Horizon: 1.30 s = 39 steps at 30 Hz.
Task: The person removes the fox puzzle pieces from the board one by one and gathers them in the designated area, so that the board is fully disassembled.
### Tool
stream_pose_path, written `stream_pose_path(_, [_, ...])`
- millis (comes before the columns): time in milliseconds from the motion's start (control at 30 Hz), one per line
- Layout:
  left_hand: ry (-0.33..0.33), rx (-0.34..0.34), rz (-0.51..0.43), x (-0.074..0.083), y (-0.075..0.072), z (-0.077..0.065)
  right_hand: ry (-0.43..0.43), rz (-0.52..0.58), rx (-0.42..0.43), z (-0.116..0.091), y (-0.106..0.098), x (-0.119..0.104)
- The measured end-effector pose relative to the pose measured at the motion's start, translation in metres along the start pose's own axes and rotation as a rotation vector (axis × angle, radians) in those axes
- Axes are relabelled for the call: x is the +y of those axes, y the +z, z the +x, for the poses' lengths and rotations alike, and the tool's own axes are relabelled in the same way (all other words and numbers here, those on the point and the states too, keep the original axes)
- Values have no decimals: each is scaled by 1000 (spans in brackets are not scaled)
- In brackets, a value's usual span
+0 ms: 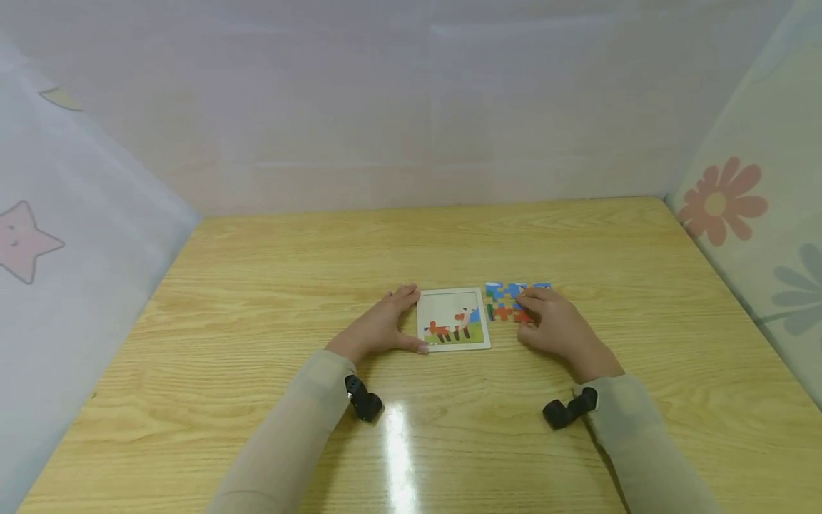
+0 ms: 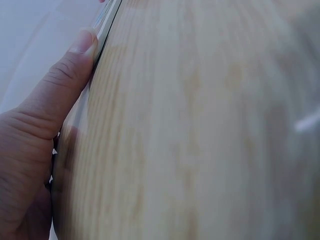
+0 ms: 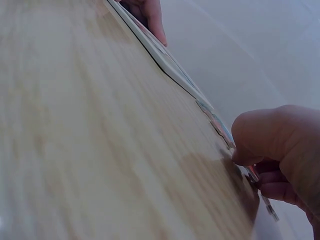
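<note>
Several puzzle pieces are lying on a table, just right of a puzzle frame; the left hand is gripping the frame's left side, the right hand pinching at the pieces. Probably light, thin and stiff, they are likely calling for fingertip holds at their edges.

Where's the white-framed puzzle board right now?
In the head view, the puzzle board lies on the table, just right of centre, between the left hand at its left edge and the puzzle pieces.
</note>
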<state>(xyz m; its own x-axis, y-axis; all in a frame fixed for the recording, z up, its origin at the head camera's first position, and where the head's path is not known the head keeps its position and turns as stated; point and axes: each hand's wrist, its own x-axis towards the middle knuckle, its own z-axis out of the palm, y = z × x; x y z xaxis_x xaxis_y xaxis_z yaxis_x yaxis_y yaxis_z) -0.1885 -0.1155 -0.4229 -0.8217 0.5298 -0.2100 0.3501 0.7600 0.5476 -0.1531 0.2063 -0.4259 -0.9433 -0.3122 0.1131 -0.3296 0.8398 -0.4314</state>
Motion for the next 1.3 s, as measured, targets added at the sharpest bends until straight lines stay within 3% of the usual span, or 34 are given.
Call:
stream_pose_path(600, [18,-5,-9,3,2,0,-147,0,-38,-6,-9,6])
stream_pose_path(1300, [-5,2,-32,1,3,-1,-182,-49,-54,-7,-10,4])
